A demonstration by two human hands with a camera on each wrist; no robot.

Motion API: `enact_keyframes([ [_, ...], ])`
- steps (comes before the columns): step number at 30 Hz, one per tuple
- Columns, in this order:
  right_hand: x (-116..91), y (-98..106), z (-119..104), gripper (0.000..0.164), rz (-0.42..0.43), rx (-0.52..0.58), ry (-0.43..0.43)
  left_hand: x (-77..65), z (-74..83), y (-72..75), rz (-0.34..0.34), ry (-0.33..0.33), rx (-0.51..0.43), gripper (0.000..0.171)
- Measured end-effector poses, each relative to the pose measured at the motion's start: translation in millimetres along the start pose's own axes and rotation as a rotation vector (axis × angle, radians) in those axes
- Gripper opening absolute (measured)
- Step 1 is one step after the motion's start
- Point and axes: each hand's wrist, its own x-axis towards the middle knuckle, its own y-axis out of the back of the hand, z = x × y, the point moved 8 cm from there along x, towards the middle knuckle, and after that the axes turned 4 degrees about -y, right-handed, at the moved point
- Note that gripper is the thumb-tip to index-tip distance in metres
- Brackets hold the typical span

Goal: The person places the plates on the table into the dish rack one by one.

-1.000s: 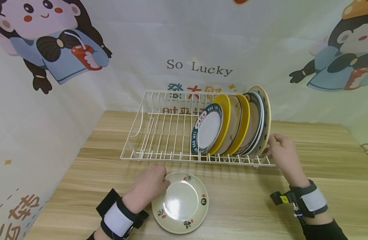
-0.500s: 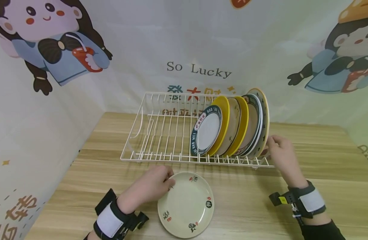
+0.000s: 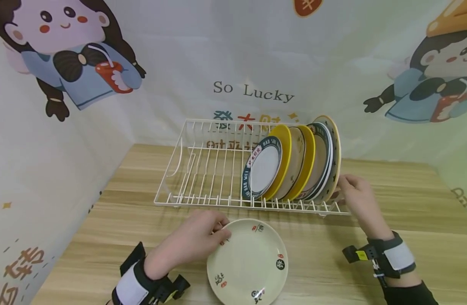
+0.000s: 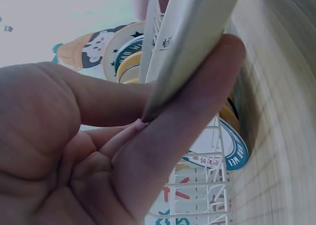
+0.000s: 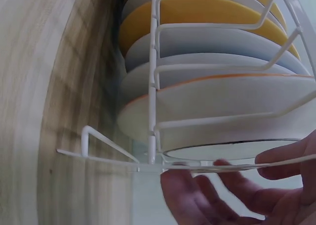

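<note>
My left hand [image 3: 193,239] pinches a cream plate [image 3: 250,264] with small dark and red prints by its upper left edge, in front of the rack. In the left wrist view the plate [image 4: 197,42] is caught between thumb and fingers, tilted and off the tabletop. A white wire dish rack [image 3: 203,206] holds several plates on edge in its right half, with white-and-teal, yellow and patterned rims. At the rack's right end, my right hand [image 3: 359,201] grips the end wire; the right wrist view shows fingers [image 5: 185,190] around it, close to the outermost plate [image 5: 222,106].
The wood-grain table [image 3: 122,237] runs up to a printed cloth backdrop [image 3: 180,55] behind the rack. Bare slots fill the rack's left half. Both wrists wear straps with small cameras.
The cream plate has moved right and looks larger, raised nearer the head camera, along with my left hand. My right hand stays at the rack's right end.
</note>
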Motion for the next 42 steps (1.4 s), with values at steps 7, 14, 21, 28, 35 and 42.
enact_keyframes([
  [7, -10.8, 23.3, -12.2, 0.054, 0.253, -0.087, 0.06, -1.2, 11.3, 8.0, 0.038, -0.052, -0.032, 0.019],
  [14, -32.7, 37.6, -44.0, 0.038, 0.486, -0.093, 0.219, -3.8, 13.8, 18.7, 0.08, -0.072, -0.069, 0.008],
  [21, -58.1, 44.9, -73.3, 0.023, 0.645, -0.093, 0.449, -5.7, 16.6, 29.8, 0.157, -0.104, -0.135, 0.016],
  [28, -97.0, 32.3, -119.8, 0.031, 0.749, -0.093, 0.847, -7.1, 18.1, 35.3, 0.223, -0.101, -0.21, 0.015],
  [35, -105.0, -9.2, -132.3, 0.041, 0.296, -0.013, 0.961, -8.9, 22.8, 41.7, 0.357, -0.198, -0.283, 0.015],
  [42, -105.6, -36.1, -129.4, 0.057, 0.117, -0.064, 0.892, -12.1, 31.8, 44.1, 0.454, -0.284, -0.302, 0.02],
])
